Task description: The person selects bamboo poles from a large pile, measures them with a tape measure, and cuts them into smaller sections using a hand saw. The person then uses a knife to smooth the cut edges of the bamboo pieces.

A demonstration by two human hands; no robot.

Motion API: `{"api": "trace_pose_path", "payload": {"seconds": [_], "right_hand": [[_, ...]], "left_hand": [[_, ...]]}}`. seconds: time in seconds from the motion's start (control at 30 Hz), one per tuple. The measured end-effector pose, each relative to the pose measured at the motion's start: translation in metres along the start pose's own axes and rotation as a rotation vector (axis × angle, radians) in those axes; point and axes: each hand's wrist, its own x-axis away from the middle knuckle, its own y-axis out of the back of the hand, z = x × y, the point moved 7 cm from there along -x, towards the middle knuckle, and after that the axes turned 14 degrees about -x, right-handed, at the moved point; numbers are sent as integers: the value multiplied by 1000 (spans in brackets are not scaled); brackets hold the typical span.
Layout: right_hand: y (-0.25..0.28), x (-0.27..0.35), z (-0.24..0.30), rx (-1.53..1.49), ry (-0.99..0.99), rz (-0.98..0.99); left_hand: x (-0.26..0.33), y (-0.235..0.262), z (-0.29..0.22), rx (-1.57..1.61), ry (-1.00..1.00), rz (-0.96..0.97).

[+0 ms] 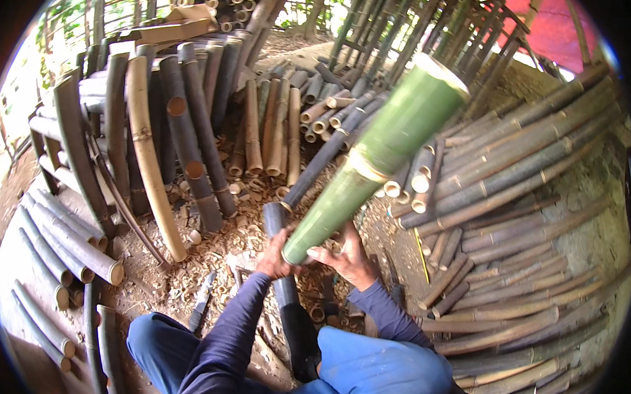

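Note:
A thick green bamboo tube point(386, 130) slants up and to the right in front of me, its pale cut rim at the far end. My left hand point(274, 256) is closed on its lower end from the left. From the right, my right hand point(348, 260) grips the same end, its thumb against the tube and its other fingers partly hidden behind. Beneath my hands a dark bamboo pole point(284, 291) runs down between my legs, its near part wrapped in black. On the ground beside my left forearm lies a knife point(203, 298).
Pale wood shavings point(243, 232) cover the ground. Dark bamboo lengths point(178, 125) stand upright at the far left, with cut bamboo tubes point(78, 242) lying nearer. Long bamboo poles point(518, 163) are stacked on the right. Several short tubes point(319, 119) lie piled ahead.

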Motion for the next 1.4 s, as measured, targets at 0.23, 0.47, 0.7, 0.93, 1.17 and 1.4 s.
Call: {"api": "trace_pose_path", "payload": {"seconds": [0.23,0.47,0.7,0.93,1.17,1.4], "right_hand": [[-38,17,-24,-319,-102,-218],[-14,-18,-28,-212,-210,-241],[-27,-3,-4,-274,-160,-268],[-12,14,1,-214,-112,-210],[-23,12,19,-164,-98,-172],[-17,-8,8,-322,-168,-322]], "left_hand": [[33,-28,38,111,197,-30],[11,-16,7,47,397,-34],[13,-15,6,28,270,-111],[15,-11,-15,6,257,-74],[16,-5,-24,-26,206,-74],[8,-2,-17,7,340,-58]]}}
